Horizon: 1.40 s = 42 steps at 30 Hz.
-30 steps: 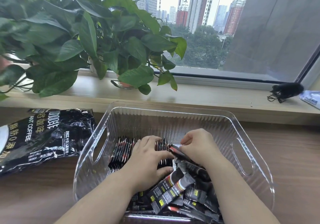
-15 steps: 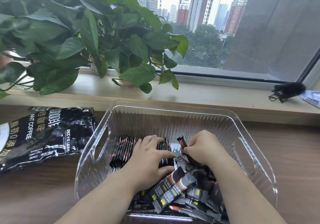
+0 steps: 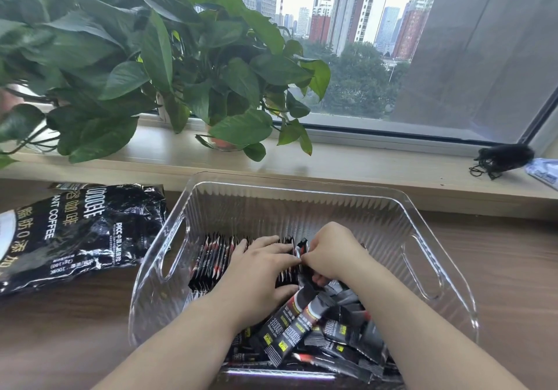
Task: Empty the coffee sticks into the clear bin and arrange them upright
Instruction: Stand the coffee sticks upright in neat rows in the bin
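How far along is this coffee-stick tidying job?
Emptying looks done: the bag lies flat beside the bin. One row stands upright at the bin's left. The left hand presses that row while the right hand pinches another stick against it. A loose pile at the near side is not yet stood up.

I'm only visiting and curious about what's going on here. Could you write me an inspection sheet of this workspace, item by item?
Surface: wooden table, brown grain.
Job's things: clear bin on the table; inside, a row of upright sticks at the left and a loose pile lying at the near right.
Clutter: flattened black coffee bag left of the bin; blue-white packet at the right end of the windowsill.
Hands: left hand rests, fingers straight, on the upright row; right hand pinches one stick beside that row.
Cables: black tangled bundle on the windowsill; cannot tell whether it is cord.
Surroundings: leafy plant, window onto city towers.
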Each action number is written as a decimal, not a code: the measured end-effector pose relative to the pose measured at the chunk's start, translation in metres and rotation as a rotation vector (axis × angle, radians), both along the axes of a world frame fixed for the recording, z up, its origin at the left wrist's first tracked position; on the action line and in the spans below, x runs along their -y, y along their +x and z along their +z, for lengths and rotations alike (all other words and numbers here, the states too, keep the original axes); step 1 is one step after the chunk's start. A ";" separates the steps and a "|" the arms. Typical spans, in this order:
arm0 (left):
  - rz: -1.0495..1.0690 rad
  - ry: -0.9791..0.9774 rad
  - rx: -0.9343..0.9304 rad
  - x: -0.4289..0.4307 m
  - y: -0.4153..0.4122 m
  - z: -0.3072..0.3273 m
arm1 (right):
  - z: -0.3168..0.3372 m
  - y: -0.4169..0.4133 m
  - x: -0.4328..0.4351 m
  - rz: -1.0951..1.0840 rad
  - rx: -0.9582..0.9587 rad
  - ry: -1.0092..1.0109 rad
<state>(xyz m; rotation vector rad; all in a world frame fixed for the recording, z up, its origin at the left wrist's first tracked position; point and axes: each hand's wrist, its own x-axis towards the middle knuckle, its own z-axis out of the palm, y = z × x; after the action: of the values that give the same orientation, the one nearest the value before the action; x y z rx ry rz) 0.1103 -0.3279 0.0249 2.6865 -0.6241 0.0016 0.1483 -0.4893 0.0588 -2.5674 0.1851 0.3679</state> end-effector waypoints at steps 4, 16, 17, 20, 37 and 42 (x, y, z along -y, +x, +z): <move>0.016 -0.002 -0.003 -0.001 0.001 -0.003 | -0.001 -0.007 0.003 0.022 0.030 0.067; -0.005 -0.031 0.007 0.000 0.003 -0.008 | -0.005 -0.015 0.007 0.079 0.083 0.122; -0.004 -0.036 0.018 0.000 0.004 -0.008 | -0.006 -0.016 0.007 0.062 0.099 0.141; -0.003 -0.043 0.063 0.001 0.004 -0.008 | -0.007 -0.015 0.007 0.042 0.123 0.174; -0.044 0.003 0.128 0.002 0.002 -0.008 | 0.006 -0.018 0.021 0.024 0.041 0.129; -0.057 0.004 0.089 0.002 0.001 -0.006 | 0.016 -0.021 0.030 0.036 0.053 -0.110</move>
<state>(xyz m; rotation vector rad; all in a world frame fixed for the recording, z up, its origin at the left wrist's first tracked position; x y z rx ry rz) 0.1111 -0.3301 0.0191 2.6834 -0.7278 0.1051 0.1269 -0.5194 0.0749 -2.6891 0.1438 0.3103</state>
